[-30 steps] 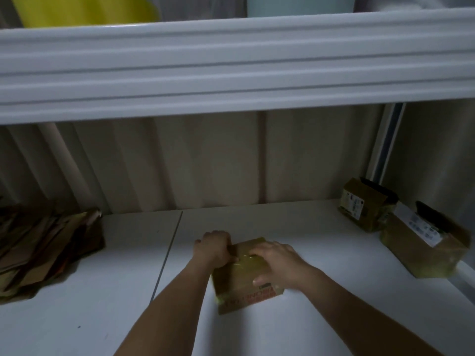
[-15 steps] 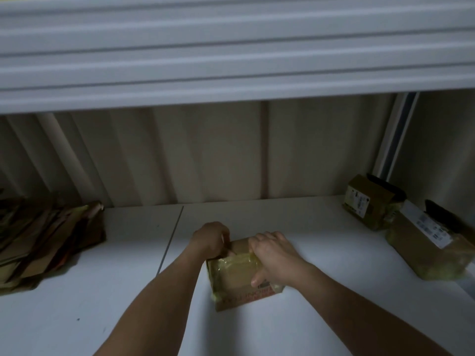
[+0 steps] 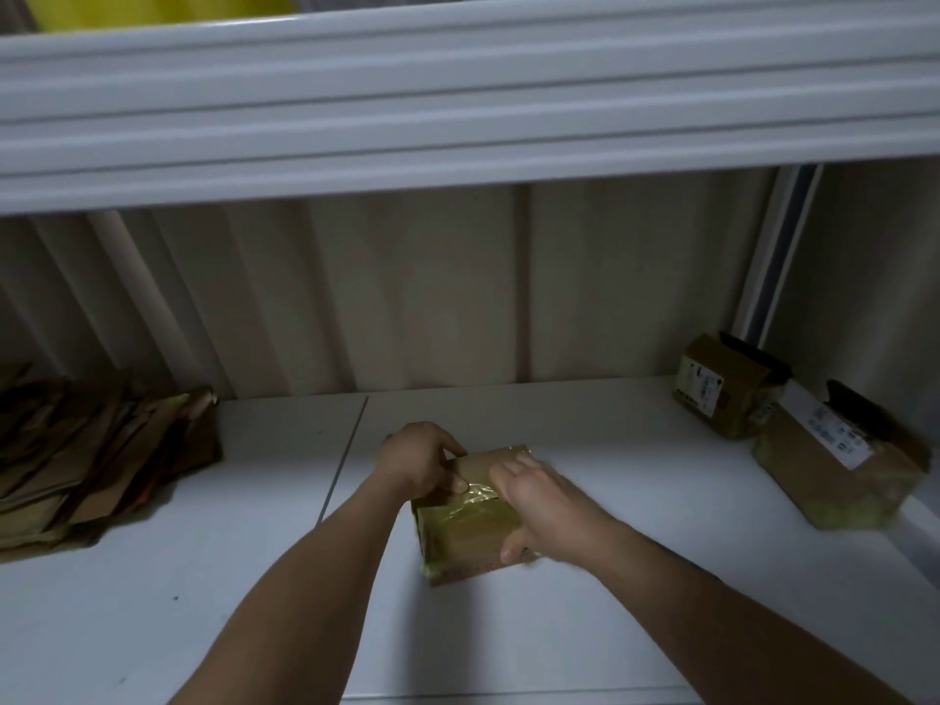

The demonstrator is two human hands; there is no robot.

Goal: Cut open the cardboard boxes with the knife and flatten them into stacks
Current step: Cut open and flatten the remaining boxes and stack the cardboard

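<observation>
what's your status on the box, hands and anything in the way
Left hand pinching tape on box. Right hand gripping box. No knife visible. Nothing in the way.

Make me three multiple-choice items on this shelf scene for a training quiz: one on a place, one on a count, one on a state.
1. Where does the flattened cardboard pile lie?
A. far left of the shelf
B. beside the right wall
C. under the hands

2. How many boxes stand at the right?
A. one
B. two
C. four

3. What is the left hand doing?
A. resting flat on the shelf
B. gripping the taped box
C. hanging idle

Answers:
1 A, the pile fills the left edge.
2 B, a smaller box and a larger box.
3 B, its fingers curl over the box's far edge.
</observation>
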